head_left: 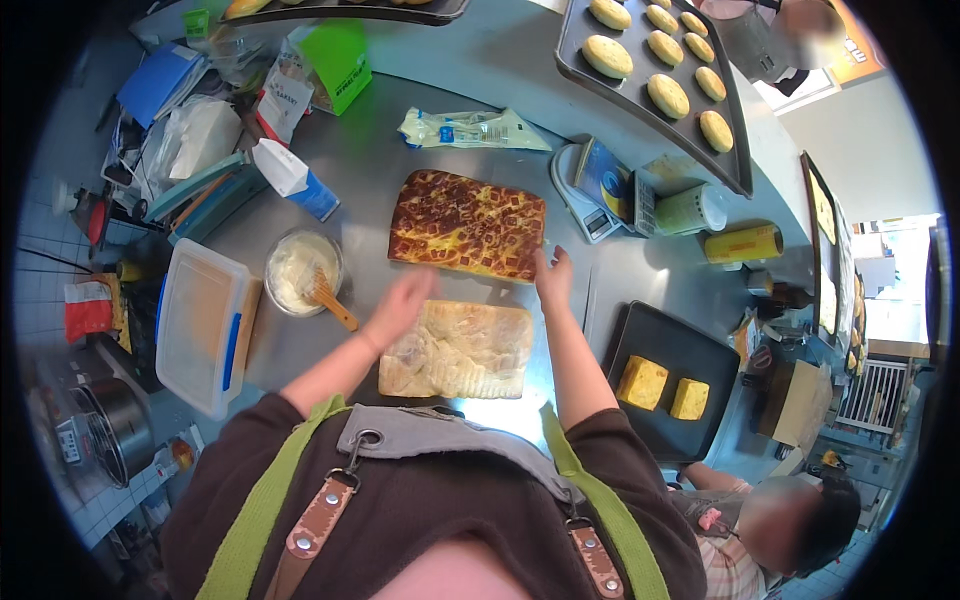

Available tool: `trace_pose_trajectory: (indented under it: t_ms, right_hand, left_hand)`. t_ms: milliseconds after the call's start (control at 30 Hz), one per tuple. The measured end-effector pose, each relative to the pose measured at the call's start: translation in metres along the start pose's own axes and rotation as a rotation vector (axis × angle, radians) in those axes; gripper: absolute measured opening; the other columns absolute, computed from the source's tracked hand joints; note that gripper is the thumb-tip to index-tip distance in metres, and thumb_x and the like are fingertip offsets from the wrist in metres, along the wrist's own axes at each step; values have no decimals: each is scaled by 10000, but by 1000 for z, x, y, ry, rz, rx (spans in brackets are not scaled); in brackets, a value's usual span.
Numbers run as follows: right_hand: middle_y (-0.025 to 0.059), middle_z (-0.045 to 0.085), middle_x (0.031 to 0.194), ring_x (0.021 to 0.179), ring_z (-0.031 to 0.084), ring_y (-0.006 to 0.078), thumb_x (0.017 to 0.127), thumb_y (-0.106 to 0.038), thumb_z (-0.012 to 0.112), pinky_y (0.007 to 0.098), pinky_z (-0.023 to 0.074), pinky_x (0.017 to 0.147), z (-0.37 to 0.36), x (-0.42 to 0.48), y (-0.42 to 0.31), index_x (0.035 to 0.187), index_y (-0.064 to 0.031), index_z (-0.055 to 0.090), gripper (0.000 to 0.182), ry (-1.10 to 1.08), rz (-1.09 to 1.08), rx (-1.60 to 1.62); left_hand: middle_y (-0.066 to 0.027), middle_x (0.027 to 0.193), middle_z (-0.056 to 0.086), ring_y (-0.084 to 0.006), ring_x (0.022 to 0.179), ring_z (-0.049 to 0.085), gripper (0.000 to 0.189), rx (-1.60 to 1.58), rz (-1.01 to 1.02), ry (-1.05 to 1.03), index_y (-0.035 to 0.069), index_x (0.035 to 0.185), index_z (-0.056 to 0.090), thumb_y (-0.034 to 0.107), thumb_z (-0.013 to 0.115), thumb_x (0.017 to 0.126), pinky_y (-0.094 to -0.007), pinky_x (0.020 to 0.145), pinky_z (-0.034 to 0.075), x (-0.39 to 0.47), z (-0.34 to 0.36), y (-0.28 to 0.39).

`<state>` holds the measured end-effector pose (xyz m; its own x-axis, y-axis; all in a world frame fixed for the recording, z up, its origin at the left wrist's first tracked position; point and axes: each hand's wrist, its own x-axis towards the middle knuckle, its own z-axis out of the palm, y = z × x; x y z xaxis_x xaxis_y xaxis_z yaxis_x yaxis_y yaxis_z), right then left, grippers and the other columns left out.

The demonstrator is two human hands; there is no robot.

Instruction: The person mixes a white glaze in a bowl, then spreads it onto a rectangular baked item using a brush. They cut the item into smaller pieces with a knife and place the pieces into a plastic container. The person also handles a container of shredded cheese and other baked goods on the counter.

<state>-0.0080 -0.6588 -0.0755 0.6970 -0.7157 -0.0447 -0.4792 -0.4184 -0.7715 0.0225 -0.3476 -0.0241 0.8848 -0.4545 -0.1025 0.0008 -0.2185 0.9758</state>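
A browned slab of baked bread (466,225) with diced topping lies on the steel table. Nearer my body is a pale slab of bread (459,349), its lined surface facing up. My right hand (553,281) is at the right edge of the browned slab, fingers spread; whether it touches is hard to tell. Slightly blurred, my left hand (409,304) hovers by the pale slab's upper left corner, with nothing seen in it. To the left stands a bowl of cream (294,274) with a wooden-handled brush or spatula (334,300) resting in it.
Left are a lidded plastic box (201,330) and a carton (298,180). A piping bag (476,129) lies beyond the browned slab. Right stand a kitchen scale (592,217) and a black tray (675,442) with two yellow blocks. A person (757,525) is at lower right; buns fill an upper tray (637,90).
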Motion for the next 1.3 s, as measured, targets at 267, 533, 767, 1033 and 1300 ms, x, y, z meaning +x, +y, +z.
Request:
trace_pose_trajectory:
  t_ms: [267,533,767,1033,1300]
  right_hand:
    - [184,646,1113,925,683,275,811,-237,768,373,576,754,30,34,12,1181,79,555,531,-341,552,688]
    - [115,673,1015,808,683,198,836,-123,735,330,567,630,-20,2,-35,1156,-12,568,377,-451,538,843]
    - [98,670,1060,912,660,177,857,-110,717,314,537,766,-85,-94,-17,1151,0,576,344,-332,352,792]
    - [97,677,1032,875,665,167,873,-90,691,303,540,757,-114,-188,18,1148,31,589,318,-419,412,733]
    - [118,686,1020,872,665,177,862,-154,716,306,541,764,-81,-185,44,1156,51,598,377,-341,378,564]
  left_hand:
    - [-128,1025,656,-218,969,614,563,-316,-570,269,-60,1099,611,477,599,927,-352,867,477,151,-31,-61]
    - [-95,984,669,-197,828,649,510,-352,-587,299,-33,1115,613,408,706,877,-371,716,548,119,-25,-4]
    - [-54,1073,651,-118,995,589,412,-397,-337,76,-20,1201,588,289,651,937,-278,883,475,0,-22,34]
    - [-43,1181,626,-119,1055,565,418,-307,-429,-38,16,1344,505,130,596,952,-279,945,443,-130,-17,-7]
    - [-63,1098,638,-137,983,583,380,-185,-349,17,18,1318,527,105,580,952,-281,888,469,-121,-20,-53]
